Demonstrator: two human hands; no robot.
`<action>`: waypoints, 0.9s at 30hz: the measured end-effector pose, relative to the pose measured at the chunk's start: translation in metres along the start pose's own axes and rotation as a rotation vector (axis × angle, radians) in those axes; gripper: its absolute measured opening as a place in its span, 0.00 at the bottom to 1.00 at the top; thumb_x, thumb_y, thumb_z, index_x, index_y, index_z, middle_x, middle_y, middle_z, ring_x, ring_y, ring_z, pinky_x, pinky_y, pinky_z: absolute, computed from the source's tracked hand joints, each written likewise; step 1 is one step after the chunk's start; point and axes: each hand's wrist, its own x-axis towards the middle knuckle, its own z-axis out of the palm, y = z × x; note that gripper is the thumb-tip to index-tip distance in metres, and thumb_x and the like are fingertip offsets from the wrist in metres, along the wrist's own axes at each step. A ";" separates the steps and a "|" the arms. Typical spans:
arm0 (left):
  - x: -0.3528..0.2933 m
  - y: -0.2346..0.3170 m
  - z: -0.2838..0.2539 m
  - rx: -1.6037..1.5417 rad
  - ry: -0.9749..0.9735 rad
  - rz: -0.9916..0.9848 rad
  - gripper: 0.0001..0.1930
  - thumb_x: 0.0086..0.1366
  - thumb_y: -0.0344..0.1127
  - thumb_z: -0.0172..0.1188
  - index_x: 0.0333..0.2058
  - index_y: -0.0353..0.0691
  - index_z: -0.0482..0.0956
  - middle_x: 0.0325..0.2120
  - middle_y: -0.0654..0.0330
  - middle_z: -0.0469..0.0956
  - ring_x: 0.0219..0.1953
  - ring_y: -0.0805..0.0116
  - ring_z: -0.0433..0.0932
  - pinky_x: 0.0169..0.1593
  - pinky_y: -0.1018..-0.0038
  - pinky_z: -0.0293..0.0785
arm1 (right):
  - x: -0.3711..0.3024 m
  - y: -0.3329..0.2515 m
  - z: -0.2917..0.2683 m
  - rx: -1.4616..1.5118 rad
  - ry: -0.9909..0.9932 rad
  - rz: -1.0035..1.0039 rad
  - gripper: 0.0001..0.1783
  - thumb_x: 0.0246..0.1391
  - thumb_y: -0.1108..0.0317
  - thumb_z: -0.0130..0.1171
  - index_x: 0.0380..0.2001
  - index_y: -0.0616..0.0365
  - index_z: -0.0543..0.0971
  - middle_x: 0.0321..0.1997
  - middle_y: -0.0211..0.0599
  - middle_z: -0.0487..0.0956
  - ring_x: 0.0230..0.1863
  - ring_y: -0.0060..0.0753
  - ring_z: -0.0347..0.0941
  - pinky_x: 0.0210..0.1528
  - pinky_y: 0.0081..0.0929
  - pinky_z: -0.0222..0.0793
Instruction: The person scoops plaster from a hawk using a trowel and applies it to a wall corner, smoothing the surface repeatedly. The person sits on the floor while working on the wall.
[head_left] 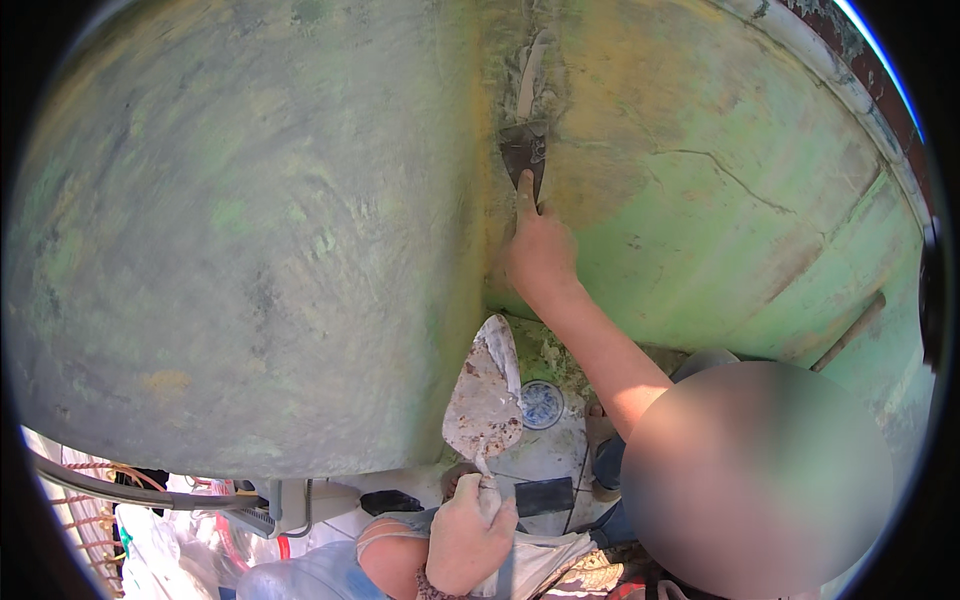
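My right hand (543, 255) grips a dark, flat-bladed putty knife (521, 146), its index finger stretched along the blade. The blade lies against the seam between two large curved surfaces. Just above it a strip of pale filler (531, 75) runs up that seam. Lower down, my left hand (468, 540) is closed round the handle of a pointed trowel (480, 400). Its blade points up and away from me, with pale paste along the right edge and brown specks across the face. The handles are largely hidden by my fingers.
A grey-green curved wall (240, 230) fills the left, and a green one with cracks (690, 230) curves round the right. Below are a blue-and-white round dish (542, 404), tiled floor, a dark flat block (545, 496) and plastic bags (165, 550). A blurred patch hides the lower right.
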 end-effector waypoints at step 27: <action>0.006 -0.007 0.009 0.030 0.001 0.049 0.17 0.57 0.38 0.61 0.39 0.32 0.69 0.28 0.36 0.77 0.34 0.32 0.75 0.37 0.50 0.72 | 0.038 0.049 -0.073 -0.774 -0.236 -0.562 0.34 0.53 0.73 0.48 0.64 0.71 0.58 0.34 0.48 0.76 0.28 0.40 0.78 0.25 0.34 0.74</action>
